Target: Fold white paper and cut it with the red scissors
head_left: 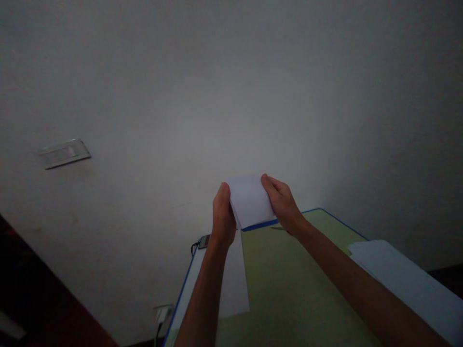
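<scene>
I hold a folded white paper [251,201] up in front of a pale wall, above the far edge of a green table [289,284]. My left hand [222,217] grips its left side, thumb pressed on the front. My right hand [284,205] pinches its right side with closed fingers. The paper's lower edge shows two layers, so it is folded. Both forearms reach out over the table.
A white sheet [233,279] lies flat on the table's left part. A stack of white paper [408,284] sits at the right edge. A wall switch plate [64,153] is at the left; a small dark device with a cord [203,242] lies at the table's far left corner.
</scene>
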`<state>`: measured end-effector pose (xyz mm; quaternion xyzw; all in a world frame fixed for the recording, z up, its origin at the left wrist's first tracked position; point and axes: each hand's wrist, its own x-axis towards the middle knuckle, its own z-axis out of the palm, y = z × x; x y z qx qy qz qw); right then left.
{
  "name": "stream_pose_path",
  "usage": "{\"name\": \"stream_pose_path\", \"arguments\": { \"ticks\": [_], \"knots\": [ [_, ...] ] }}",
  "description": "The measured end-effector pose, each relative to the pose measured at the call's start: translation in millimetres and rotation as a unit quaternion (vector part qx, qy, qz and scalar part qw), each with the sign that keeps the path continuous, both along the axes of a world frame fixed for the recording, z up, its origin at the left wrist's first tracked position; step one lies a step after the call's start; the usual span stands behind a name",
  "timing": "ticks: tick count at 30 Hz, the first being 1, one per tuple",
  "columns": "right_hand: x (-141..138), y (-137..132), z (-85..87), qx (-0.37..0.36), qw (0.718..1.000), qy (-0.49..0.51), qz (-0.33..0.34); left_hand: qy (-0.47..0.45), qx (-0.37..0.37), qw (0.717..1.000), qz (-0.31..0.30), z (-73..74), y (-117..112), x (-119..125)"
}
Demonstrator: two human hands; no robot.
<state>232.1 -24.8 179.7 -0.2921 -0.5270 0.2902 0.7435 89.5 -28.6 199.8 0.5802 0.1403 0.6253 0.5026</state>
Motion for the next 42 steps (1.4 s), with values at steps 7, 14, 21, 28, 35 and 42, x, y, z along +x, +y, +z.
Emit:
{"name": "stream_pose_path", "arguments": {
  "ticks": [7,14,21,28,35,42],
  "knots": [
    [-1,3,-3.5,-0.022,0.998,0.03,0.044,0.013,0.008,1.0,-0.018,-1.0,-3,2],
    [-3,8,-6.0,-0.032,0.992,0.072,0.101,0.008,-0.023,1.0,-0.016,-1.8,0,2],
    [-1,-1,0.4,-0.074,0.98,0.108,0.148,0.067,0.053,0.985,0.151,1.3,3,-6],
    [2,9,-6.7,-0.078,0.987,0.054,0.133,0.166,0.067,0.97,0.164,6.2,3,-16],
    [-2,-9,0.3,0.031,0.989,-0.143,-0.014,0.267,0.187,0.869,0.371,10.8,-9,-13],
    [-3,-16,-1.3,0.002,0.975,-0.219,0.023,0.293,0.245,0.846,0.371,7.4,-7,-14]
  ]
}}
